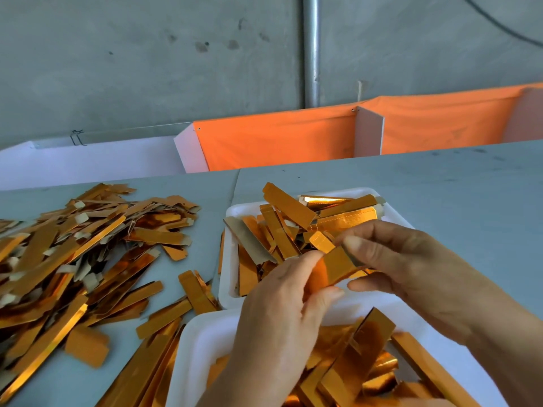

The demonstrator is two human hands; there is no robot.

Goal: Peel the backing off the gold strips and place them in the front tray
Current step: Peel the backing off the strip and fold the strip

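I'm working at a pale grey table point(440, 183) set against a stained concrete wall point(147, 54), where a metal pipe point(311, 48) runs upright. Orange cloth point(279, 136) hangs along white partition boards point(368, 130) behind the table (even, soft light).

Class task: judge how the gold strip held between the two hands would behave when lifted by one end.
The gold strip probably flops: it already bends between the left hand and right hand. Likely light, being thin. Its glossy foil face may be slippery.
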